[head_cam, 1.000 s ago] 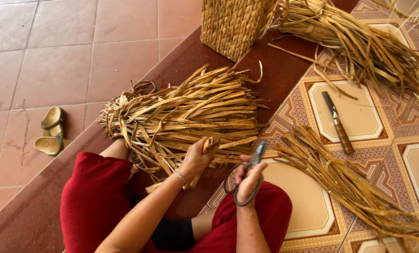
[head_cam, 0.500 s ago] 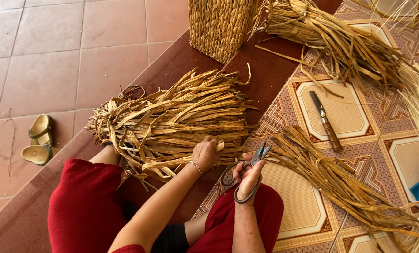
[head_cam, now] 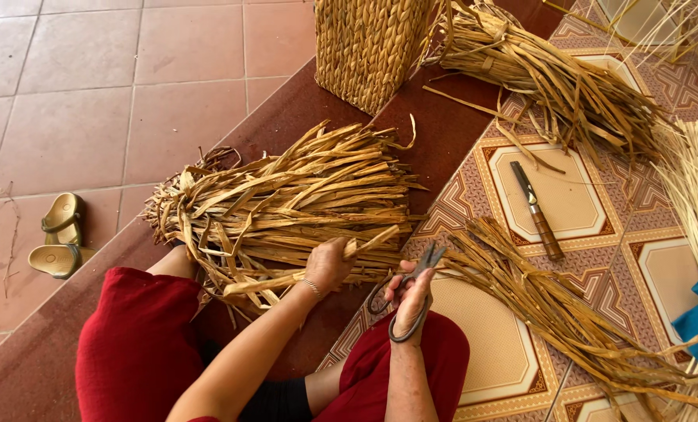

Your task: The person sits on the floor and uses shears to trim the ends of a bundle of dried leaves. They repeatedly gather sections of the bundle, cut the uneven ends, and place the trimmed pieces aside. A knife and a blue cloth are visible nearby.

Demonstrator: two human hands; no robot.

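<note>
Head view shows the left hand (head_cam: 327,264) closed on a dried strip (head_cam: 364,244) atop the leaf bundle (head_cam: 286,207), the right hand (head_cam: 411,293) gripping scissors (head_cam: 411,297) beside it; trimming seems underway, needing the blades aligned on that strip.

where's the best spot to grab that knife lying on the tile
Probably the brown handle, from above on the near end. The knife lies flat and alone on the tile, its dark blade pointing away toward the far bundle.

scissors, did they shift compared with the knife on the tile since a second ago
No real shift. The scissors in the right hand sit left of and below the knife, as before; the whole view slid because the camera moved.
</note>
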